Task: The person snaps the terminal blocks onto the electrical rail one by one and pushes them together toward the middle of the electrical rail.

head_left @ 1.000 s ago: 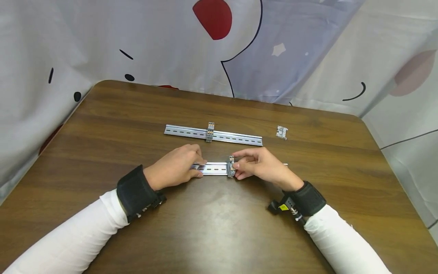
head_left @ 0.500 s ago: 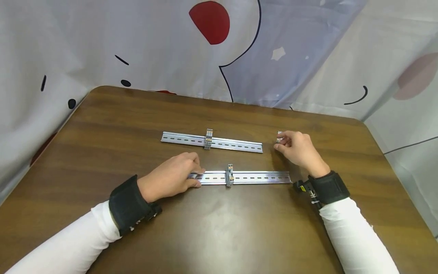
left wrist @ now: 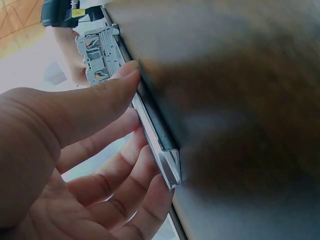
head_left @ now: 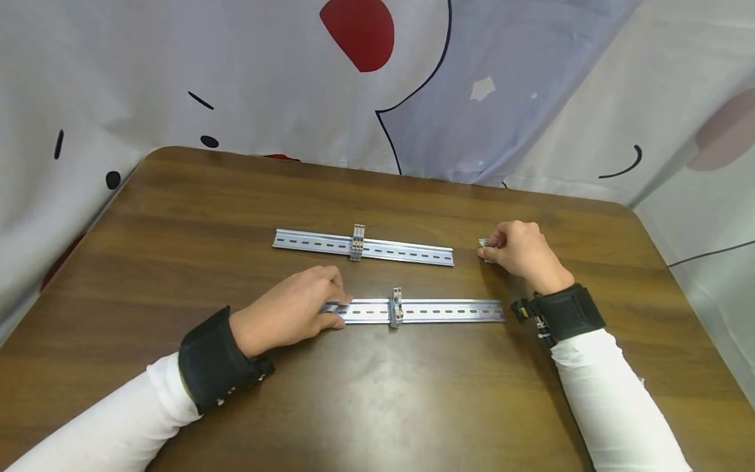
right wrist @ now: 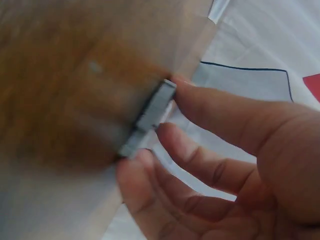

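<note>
My left hand [head_left: 295,305] pinches the left end of the nearer slotted metal DIN rail [head_left: 454,311], thumb on the near edge and fingers on the far edge. The left wrist view shows the rail's cut end [left wrist: 172,170] by the fingertips. Grey terminal blocks [head_left: 396,308] with orange parts stand clipped across this rail, right of my left hand. At the right, my right hand [head_left: 522,252] pinches a small flat grey terminal block [right wrist: 152,112] lying on the table, thumb at one end and fingers at the other. My hand covers part of it in the head view.
A second DIN rail [head_left: 407,252] lies farther back, slightly slanted, with several grey terminal blocks [head_left: 357,242] clipped near its middle. Both rest on a brown wooden table [head_left: 377,400]. A printed cloth [head_left: 265,78] hangs behind the table's far edge.
My right hand has left the clipped terminal blocks on the nearer rail, moved right and back, and taken hold of the loose terminal block. My left hand keeps its grip on the rail.
</note>
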Motion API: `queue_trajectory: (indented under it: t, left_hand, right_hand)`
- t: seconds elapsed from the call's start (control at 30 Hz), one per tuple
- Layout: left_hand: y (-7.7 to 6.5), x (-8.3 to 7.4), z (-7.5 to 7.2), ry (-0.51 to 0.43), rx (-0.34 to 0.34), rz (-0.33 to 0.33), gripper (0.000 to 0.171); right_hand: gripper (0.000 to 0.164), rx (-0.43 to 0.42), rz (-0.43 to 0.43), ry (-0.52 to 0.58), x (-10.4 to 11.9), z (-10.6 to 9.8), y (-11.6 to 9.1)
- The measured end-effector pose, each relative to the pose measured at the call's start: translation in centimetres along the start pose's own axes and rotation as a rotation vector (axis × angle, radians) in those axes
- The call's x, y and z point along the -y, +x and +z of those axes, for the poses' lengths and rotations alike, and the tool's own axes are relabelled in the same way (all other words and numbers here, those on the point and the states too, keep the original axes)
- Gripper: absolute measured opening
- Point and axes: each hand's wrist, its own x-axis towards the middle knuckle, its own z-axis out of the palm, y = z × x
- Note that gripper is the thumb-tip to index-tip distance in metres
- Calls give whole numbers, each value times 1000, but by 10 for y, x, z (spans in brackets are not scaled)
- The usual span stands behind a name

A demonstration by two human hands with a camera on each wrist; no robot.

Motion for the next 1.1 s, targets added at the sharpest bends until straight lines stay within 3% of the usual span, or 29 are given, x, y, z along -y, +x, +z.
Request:
queue_trajectory:
  t: [0.07,0.27,0.47,0.63,1.1]
  left_hand:
    - [0,0,0,-4,-2,0,31]
    - [0,1,-1,-15,-7,-2,32]
    - [1,1,-2,-22,-13,-3,34]
    - [0,1,0,-23,-10,0,35]
    - [-1,2,0,-43,-17,7,34]
  right_hand:
    - [25,25,-8,-9,2,-4,-3]
    - [43,69,-31,-69,5,-14,-18]
    - [31,6,-61,-64,3,-19,-36]
    - [27,15,-97,-38,-3,-22,-55]
    - [17,136,-95,75,-5,-26,-85]
